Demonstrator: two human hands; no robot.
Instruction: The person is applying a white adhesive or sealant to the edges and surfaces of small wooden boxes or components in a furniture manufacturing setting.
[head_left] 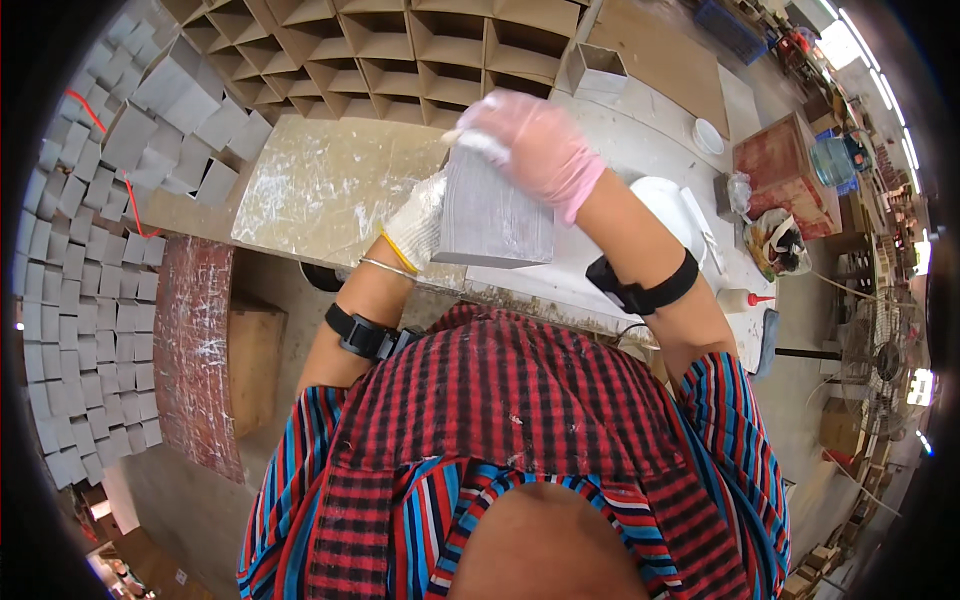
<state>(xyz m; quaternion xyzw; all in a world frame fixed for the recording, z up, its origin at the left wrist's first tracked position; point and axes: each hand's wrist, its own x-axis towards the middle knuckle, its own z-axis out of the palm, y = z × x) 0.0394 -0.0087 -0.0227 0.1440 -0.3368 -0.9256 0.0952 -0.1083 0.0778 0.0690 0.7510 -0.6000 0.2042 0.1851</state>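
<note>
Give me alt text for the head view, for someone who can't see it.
A grey box at a white-smeared worktop, with the wearer's white-gloved left hand at its left side and pink-gloved right hand, slightly blurred, over its far end. Beyond are cardboard compartments; pale boxes are stacked along the picture's left.

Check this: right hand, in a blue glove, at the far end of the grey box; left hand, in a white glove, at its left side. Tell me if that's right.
Wrong glove colour: the head view shows the right hand in a pink glove, not blue, at the far end of the grey box; the left hand in a white glove is at its left side.
</note>
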